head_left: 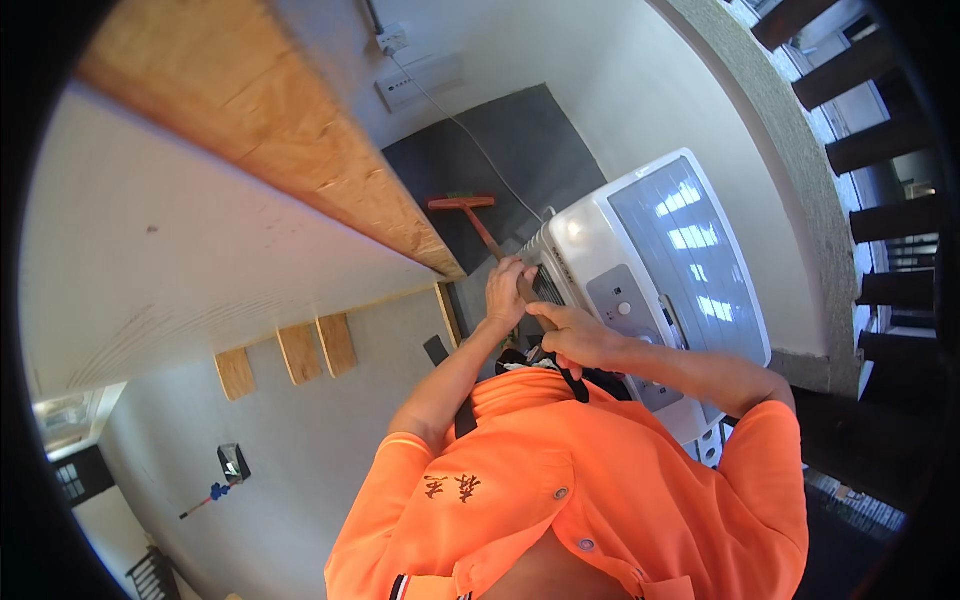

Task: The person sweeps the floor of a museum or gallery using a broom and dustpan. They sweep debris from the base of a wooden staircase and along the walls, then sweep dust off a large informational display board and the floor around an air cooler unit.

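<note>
A long-handled broom (463, 202) has a reddish crosspiece head with a thin line of green bristles, lying over the dark floor beyond my hands. Its stick runs back toward my body. Higher up the stick, toward the head, my left hand (507, 294) is closed round it. My right hand (578, 336) grips the stick lower down, nearer my waist, with the index finger laid along it. Just right of both hands stands a white washing machine (600, 240) with a bluish see-through lid and a grey knob panel. My right forearm passes over its front edge.
A chipboard-edged white panel (270, 130) fills the upper left. Wooden blocks (297, 355) and a dustpan-like black item (232, 462) are on the left. A cord (440, 112) hangs from a wall socket (392, 40). Dark railing bars (880, 150) stand at the right.
</note>
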`<move>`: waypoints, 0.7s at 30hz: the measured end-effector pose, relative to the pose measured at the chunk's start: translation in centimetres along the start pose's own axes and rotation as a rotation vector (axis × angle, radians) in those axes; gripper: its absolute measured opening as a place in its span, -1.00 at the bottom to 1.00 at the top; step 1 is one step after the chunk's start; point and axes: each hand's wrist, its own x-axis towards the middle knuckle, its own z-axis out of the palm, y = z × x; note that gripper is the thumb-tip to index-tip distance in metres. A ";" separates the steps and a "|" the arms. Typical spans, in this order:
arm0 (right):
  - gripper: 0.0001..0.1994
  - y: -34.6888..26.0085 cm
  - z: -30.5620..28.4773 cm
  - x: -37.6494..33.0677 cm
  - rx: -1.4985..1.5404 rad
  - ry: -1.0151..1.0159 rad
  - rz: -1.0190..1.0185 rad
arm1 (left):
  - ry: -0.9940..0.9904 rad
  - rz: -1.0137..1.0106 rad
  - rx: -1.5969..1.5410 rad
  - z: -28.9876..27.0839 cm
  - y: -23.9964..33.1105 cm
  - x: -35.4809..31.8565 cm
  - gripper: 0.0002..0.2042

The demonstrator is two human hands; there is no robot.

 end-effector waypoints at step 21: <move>-0.42 1.8 5.1 -1.6 0.394 0.190 -0.068 | -0.138 0.259 0.004 -1.6 -1.9 1.3 -0.81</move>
